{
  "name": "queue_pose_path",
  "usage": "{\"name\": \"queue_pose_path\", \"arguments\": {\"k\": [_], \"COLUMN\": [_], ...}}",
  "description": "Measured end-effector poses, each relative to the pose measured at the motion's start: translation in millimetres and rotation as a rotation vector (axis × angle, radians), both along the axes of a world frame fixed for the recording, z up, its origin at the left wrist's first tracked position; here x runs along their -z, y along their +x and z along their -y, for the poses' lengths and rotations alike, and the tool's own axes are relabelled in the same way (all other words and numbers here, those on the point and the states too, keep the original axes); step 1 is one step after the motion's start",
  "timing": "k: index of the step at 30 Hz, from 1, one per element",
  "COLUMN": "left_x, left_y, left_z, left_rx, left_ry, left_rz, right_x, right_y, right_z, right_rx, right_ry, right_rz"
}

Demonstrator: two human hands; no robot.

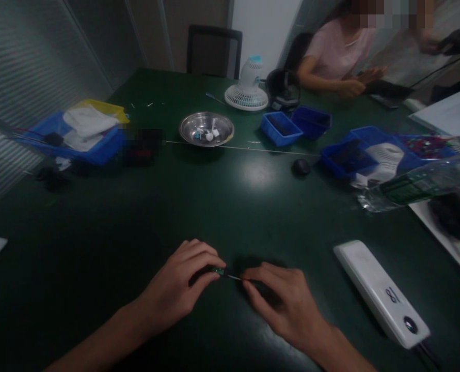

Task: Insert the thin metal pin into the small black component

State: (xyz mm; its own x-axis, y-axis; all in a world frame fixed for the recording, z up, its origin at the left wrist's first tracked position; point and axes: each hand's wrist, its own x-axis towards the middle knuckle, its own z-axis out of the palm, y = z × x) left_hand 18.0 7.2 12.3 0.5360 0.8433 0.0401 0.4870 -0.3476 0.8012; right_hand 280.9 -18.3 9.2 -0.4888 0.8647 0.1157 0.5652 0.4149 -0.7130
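Observation:
Low over the table's near side, my left hand (183,279) pinches a small green circuit board (219,270) between thumb and fingertips. Across from it, my right hand (287,297) is closed on a thin rod-like piece (234,278), dark at the grip and shiny toward the board. The rod's tip meets or nearly meets the board's right end, where a dark part sits. Whether the rod is a tool or a stiff wire, I cannot tell. My right fingers hide the rest of it.
On the green table (230,206) stand a steel bowl (206,142) with small white parts, blue bins (278,135), a white fan (247,95) and a computer mouse (301,167). A white device (380,292) marked 18 and a plastic bottle (411,188) lie right. A person (338,57) sits opposite.

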Motion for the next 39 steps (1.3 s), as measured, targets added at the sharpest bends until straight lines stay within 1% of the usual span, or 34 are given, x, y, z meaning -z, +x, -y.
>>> {"name": "queue_pose_path", "arguments": {"k": [8, 18, 23, 27, 29, 32, 35, 37, 39], "left_x": [2.1, -1.0, -0.6, -1.1, -1.6, -1.6, -0.1, 1.2, 2.2], "left_y": [0.1, 0.4, 1.0, 2.2, 2.5, 2.4, 1.9, 1.6, 1.3], "left_z": [-1.5, -0.1, -0.5, 0.8, 1.9, 3.4, 4.6, 5.3, 5.6], "left_rx": [0.007, 0.019, 0.029, 0.076, 0.093, 0.063, -0.004, -0.042, -0.067], "left_ry": [-0.003, -0.024, -0.021, -0.014, -0.025, -0.057, -0.094, -0.112, -0.113], "left_rz": [0.015, 0.017, -0.006, -0.041, -0.046, -0.048, -0.031, -0.012, 0.004], "right_x": [0.2, 0.6, 2.1, 6.0, 5.5, 0.8, -4.7, -6.2, -5.9], "right_y": [0.7, 1.2, -0.6, -3.0, -3.6, -2.9, -1.2, -0.6, -0.9], "right_z": [-1.5, -0.7, 0.5, 1.4, 0.2, -3.1, -4.8, -3.6, -1.3], "right_rx": [-0.046, -0.053, -0.055, -0.069, -0.064, -0.007, 0.125, 0.12, 0.062], "right_ry": [-0.02, -0.013, 0.037, 0.106, 0.096, 0.025, -0.04, -0.047, -0.021], "right_rz": [0.004, -0.01, 0.016, 0.056, 0.053, -0.04, -0.139, -0.148, -0.119]}}
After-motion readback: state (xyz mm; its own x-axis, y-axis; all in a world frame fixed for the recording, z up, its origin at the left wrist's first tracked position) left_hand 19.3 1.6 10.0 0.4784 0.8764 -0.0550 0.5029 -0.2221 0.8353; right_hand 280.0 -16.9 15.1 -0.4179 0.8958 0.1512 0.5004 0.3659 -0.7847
